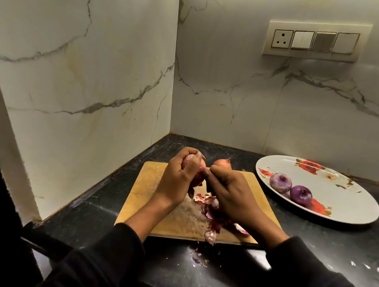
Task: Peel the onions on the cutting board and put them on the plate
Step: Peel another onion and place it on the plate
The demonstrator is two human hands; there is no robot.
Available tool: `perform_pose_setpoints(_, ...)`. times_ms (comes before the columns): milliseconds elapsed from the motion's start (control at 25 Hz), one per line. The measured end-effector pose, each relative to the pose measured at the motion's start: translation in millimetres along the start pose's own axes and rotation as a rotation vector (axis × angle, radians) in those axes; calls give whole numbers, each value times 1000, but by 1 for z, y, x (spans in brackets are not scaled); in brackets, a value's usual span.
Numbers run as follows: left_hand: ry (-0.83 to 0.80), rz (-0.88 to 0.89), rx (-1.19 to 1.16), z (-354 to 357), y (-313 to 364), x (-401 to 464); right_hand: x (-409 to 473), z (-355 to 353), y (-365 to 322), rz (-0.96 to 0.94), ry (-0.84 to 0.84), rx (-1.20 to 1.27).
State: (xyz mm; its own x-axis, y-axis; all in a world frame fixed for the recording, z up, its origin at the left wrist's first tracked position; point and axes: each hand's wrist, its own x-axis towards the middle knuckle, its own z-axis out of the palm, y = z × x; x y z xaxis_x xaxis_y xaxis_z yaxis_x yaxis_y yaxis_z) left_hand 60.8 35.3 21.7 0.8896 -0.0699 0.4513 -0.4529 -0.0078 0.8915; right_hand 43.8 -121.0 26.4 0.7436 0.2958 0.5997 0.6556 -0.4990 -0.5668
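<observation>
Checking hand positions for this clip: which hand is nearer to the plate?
Right. The right hand works over the cutting board, on the side toward the plate; the left hand, gripping the onion, is farther away.

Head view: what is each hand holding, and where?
Left hand wraps the body of a partly peeled pinkish onion. Right hand pinches at its near side; what it grips is hidden.
</observation>
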Motion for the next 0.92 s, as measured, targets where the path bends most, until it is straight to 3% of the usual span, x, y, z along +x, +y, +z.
perform_pose_setpoints(240, 114, 236, 130, 8, 1, -6, -1, 4, -12, 202, 37, 233)
perform_pose_setpoints(480, 70, 453, 335, 16, -4, -11, 2, 0, -19, 341, 119, 547)
perform_pose_setpoints(560, 17, 355, 201, 15, -3, -11, 1, 0, -18, 345, 123, 549)
perform_pose_setpoints(680, -38, 35, -135, 9, 0, -10, 1, 0, -14, 193, 100, 274)
perform_pose_setpoints(800, -88, -63, -103, 0, 2, -7, 1, -7, -9, 22, 26, 23)
perform_pose_setpoints(920, -110, -117, -33, -4, 5, -3, 0, -10, -9, -61, -17, -76)
